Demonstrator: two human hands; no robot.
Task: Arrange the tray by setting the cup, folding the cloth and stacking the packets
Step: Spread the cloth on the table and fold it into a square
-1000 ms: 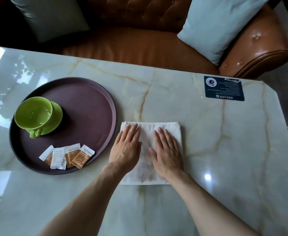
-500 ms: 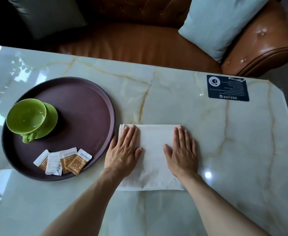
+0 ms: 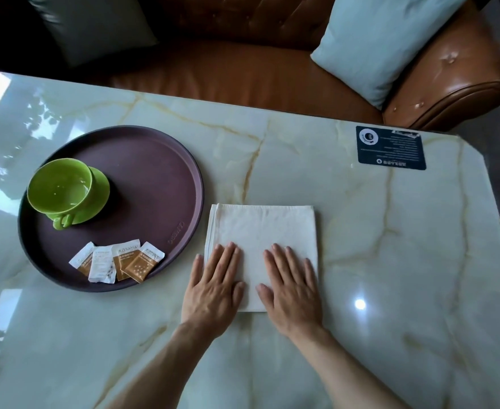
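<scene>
Both bare forearms enter from the bottom edge of the frame and angle up toward the lower centre. The left hand (image 3: 213,290) lies flat, palm down, fingers straight and close together, thumb out toward the right. The right hand (image 3: 294,290) lies flat just beside it, fingers straight and slightly spread, thumb pointing left. The two thumbs are near each other without touching.

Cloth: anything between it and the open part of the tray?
Nothing visible. The folded white cloth lies right of the round brown tray, whose near-side floor is bare; green cup and packets sit further left.
</scene>
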